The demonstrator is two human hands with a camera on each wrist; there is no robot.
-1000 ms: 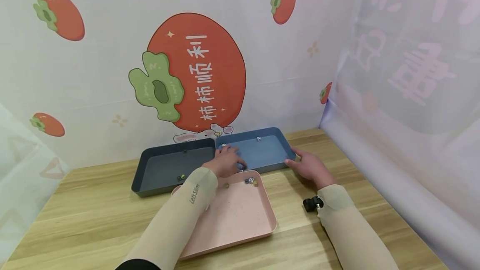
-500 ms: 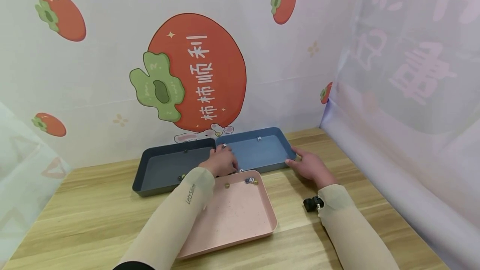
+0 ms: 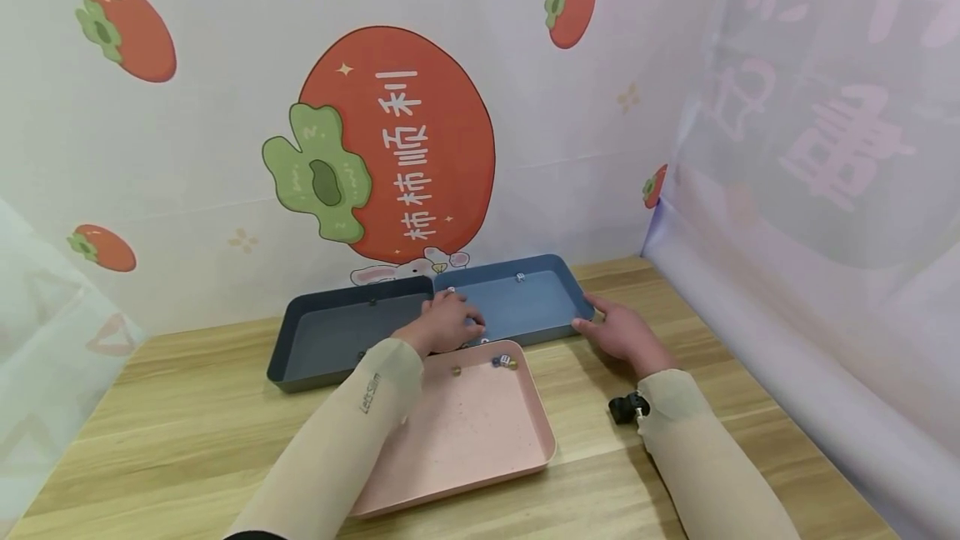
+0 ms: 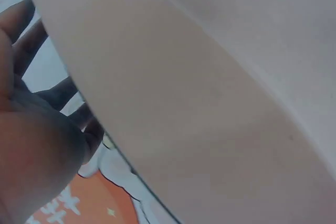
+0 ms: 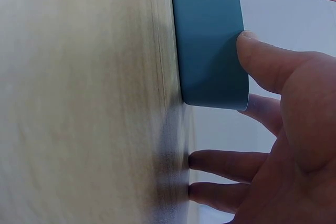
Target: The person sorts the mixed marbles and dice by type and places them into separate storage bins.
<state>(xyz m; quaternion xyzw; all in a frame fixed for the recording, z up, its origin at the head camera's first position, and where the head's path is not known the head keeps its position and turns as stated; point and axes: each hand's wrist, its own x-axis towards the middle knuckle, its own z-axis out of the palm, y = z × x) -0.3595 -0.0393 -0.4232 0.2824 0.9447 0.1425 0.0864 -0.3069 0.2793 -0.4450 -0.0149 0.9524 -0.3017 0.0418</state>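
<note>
My left hand (image 3: 441, 325) reaches over the near left corner of a blue tray (image 3: 528, 311), beside the dark grey tray (image 3: 330, 327). In the left wrist view its fingers (image 4: 58, 94) are loosely bent and apart, with some tips hidden behind the pale pink tray wall (image 4: 157, 87). At the blue tray's right end, my right hand (image 3: 621, 333) grips the corner. The right wrist view has the thumb (image 5: 262, 59) on the near side of the rim and the forefinger behind it. White dice (image 3: 521, 277) lie in the blue tray.
A pink tray (image 3: 480, 432) stands in front, holding a white die (image 3: 505, 360), a yellow bead (image 3: 513, 364), a blue bead (image 3: 496, 362) and another bead (image 3: 456, 371). A black buckle (image 3: 625, 408) hangs at the right sleeve. A printed cloth (image 3: 187, 148) hangs behind the table.
My left hand drew back left with fingers bunched, then spread them toward the right again over the blue tray. The right hand keeps its grip on the corner.
</note>
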